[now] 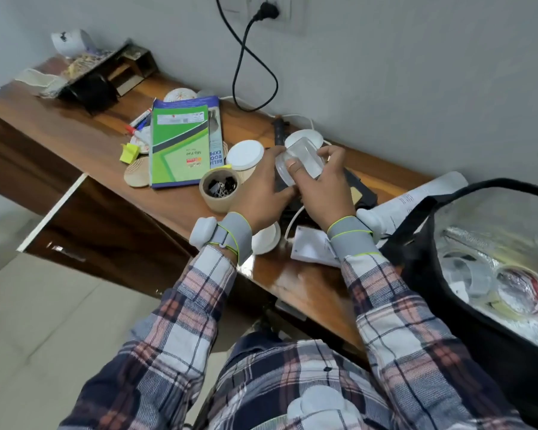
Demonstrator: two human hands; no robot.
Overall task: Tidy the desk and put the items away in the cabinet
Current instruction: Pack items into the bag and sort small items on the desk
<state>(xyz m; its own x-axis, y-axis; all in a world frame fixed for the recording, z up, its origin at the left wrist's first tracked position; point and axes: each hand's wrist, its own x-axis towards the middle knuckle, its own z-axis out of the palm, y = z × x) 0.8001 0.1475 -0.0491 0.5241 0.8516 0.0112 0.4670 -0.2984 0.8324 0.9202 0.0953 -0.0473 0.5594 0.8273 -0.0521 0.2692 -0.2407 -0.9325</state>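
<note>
Centrally, two hands meet on one clear plastic jar (302,161), tipped on its side just above the wooden desk (180,203). The left hand (266,184) grips its wide rim, fingers curled behind it; the right hand (326,184) wraps the body, thumb pressed on the near wall. The jar looks transparent and empty. Left of centre lie one green notebook (177,147), one round cardboard tub of binder clips (219,189) and one white lid (244,155). A black cable (246,57) hangs from a wall socket at the top; a foil-lined black bag (494,262) sits at lower right.
</note>
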